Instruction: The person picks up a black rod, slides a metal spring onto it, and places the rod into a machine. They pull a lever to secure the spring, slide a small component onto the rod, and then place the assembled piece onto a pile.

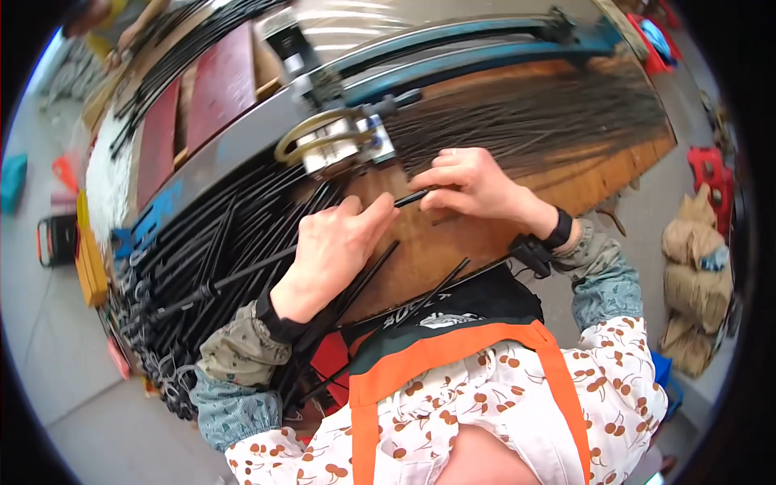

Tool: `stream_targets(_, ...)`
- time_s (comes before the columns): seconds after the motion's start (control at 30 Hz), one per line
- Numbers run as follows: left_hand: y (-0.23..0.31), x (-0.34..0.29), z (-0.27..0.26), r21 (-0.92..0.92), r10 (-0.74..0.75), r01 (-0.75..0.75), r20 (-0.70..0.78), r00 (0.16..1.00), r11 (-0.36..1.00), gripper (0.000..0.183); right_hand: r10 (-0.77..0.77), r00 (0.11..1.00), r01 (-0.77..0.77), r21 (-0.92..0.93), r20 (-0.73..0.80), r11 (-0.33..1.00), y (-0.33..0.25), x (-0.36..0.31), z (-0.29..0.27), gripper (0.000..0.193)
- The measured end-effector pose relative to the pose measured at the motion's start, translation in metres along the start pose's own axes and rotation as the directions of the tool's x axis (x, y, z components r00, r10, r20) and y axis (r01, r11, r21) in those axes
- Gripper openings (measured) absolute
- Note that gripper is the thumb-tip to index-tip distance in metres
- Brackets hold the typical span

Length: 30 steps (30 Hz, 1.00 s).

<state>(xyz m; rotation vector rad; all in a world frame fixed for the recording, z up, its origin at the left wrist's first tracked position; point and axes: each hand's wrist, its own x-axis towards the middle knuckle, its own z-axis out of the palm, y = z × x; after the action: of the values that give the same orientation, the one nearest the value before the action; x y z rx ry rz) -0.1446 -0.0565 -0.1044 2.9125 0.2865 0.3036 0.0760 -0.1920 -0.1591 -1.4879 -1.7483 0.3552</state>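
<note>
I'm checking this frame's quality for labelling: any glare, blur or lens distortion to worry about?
Head view: strong fisheye bending, so the wooden workbench curves and the corners go black; glare streaks across the shiny sheet at the top; the left hand, right hand and thin black rod they pinch are fairly sharp; the rim is soft.

Cherry-print white top, orange-trimmed apron (453,347) (teal patterned sleeve covers, black wristbands).

Both forearms reach up from below in patterned sleeves with grey-green cuffs, the left hand (335,242) pinching with thumb and fingertips drawn together, the right hand (469,184) close beside it, palm down, fingers curled, a dark band at each wrist.
</note>
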Motion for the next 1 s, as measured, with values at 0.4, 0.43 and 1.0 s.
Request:
stream_targets(0.4,0.045,0.049,-0.010,0.131,0.079,-0.107,0.203,0.976,0.986,0.017,-0.347,0.918,0.181,-0.572,-0.194,0.800,0.010,-0.028,-0.014,0.043)
stream_targets(0.43,0.044,0.056,-0.014,0.148,0.116,-0.142,0.170,0.979,0.979,0.019,-0.432,0.846,0.222,-0.531,-0.312,0.818,0.017,-0.023,-0.021,0.042)
stream_targets(1.0,0.018,0.186,-0.027,0.179,0.413,-0.426,0.106,0.904,0.887,0.053,-0.236,0.873,0.029,-0.439,-0.427,0.898,0.089,-0.041,-0.152,0.051)
